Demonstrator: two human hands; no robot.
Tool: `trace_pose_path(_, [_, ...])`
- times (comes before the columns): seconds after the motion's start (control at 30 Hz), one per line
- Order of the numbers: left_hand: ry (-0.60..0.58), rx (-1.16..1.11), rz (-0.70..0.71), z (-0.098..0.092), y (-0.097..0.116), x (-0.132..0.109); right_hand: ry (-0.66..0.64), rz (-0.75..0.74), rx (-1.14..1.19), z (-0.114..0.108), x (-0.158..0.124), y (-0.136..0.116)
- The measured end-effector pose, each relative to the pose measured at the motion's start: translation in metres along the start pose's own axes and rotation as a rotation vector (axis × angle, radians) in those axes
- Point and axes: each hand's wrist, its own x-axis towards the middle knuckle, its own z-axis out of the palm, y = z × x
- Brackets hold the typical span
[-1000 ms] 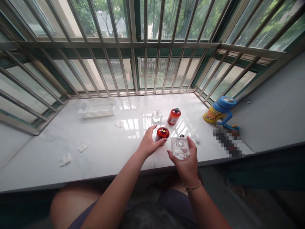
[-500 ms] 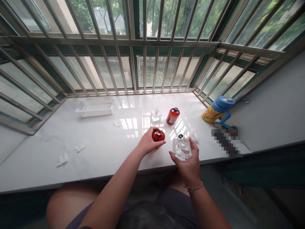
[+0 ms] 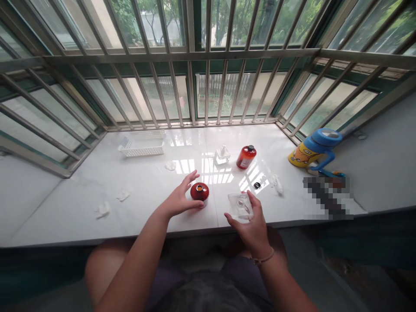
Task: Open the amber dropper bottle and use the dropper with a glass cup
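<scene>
An uncapped red-amber bottle (image 3: 199, 190) stands on the white sill, its dark-rimmed mouth facing up. My left hand (image 3: 177, 200) is beside it with fingers spread; the thumb lies along the bottle's near side, and whether it touches I cannot tell. Between the thumb and fingers of my right hand (image 3: 255, 223) is a clear square glass bottle (image 3: 239, 205), seen from above. Behind it, a small black ring-shaped cap (image 3: 257, 185) lies on the sill. Farther back are a second red bottle (image 3: 246, 157) with a black cap and a clear square pump-topped bottle (image 3: 222, 154).
A white perforated basket (image 3: 143, 150) sits at the back left. Crumpled tissues (image 3: 103, 210) lie on the left, and clear plastic wrap (image 3: 277, 185) on the right. At the right wall stands a blue and yellow flask (image 3: 315, 147) near a blurred-out patch. Metal bars (image 3: 208, 55) line the window.
The open red bottle has moved left and now stands on the sill, with my left hand's fingers loosened from around it. My right hand still holds the clear bottle, slightly lower. The view has shifted.
</scene>
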Motion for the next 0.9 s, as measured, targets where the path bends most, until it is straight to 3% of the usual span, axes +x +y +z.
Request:
trace_pose_path(0.17, [0.266, -0.075, 0.016, 0.045, -0.013, -0.004, -0.067, -0.079, -0.047, 0.006, -0.001, -0.005])
trace_pose_path(0.27, [0.351, -0.072, 0.029, 0.065, -0.017, -0.007, -0.073, -0.104, -0.048, 0.007, 0.000, -0.007])
trace_pose_path(0.47, [0.212, 0.077, 0.091, 0.059, -0.012, -0.018, -0.077, -0.125, -0.058, 0.007, 0.000, -0.004])
trace_pose_path(0.63, [0.097, -0.055, 0.070, 0.066, -0.008, -0.032, -0.078, -0.131, -0.081, 0.009, -0.002, 0.000])
trace_pose_path(0.7, [0.111, -0.088, 0.054, 0.076, -0.009, -0.036, -0.086, -0.145, -0.089, 0.011, -0.003, 0.003])
trace_pose_path(0.9, [0.297, -0.145, -0.072, 0.103, -0.021, -0.034, -0.127, -0.225, -0.108, 0.011, -0.003, 0.008])
